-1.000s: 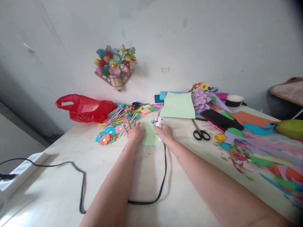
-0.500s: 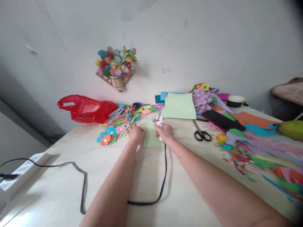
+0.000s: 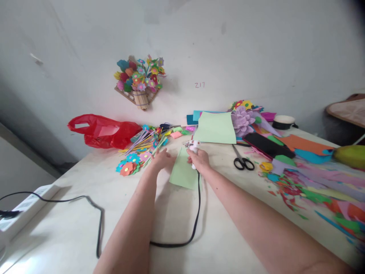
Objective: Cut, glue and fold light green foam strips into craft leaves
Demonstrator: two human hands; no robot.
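Note:
My right hand (image 3: pixel 200 159) is wrapped round a white glue gun (image 3: pixel 194 146), whose black cord (image 3: pixel 196 213) runs down over the table. Beneath the gun lies a light green sheet (image 3: pixel 184 171), slightly turned. My left hand (image 3: pixel 160 159) is just left of the sheet with its fingers apart, beside a bundle of thin coloured sticks (image 3: pixel 142 140) and several foam flowers (image 3: pixel 128 167). Whether its fingertips touch the sticks is too small to tell.
Black-handled scissors (image 3: pixel 242 161) lie right of my right hand. A larger green sheet (image 3: pixel 216 127) and a red bag (image 3: pixel 108 133) are farther back. Coloured scraps (image 3: pixel 293 186) cover the right side; a power strip (image 3: pixel 31 203) stands at left.
The green sheet has slid nearer and turned a little. My left hand has moved slightly left, away from it. My right hand and the glue gun have hardly moved.

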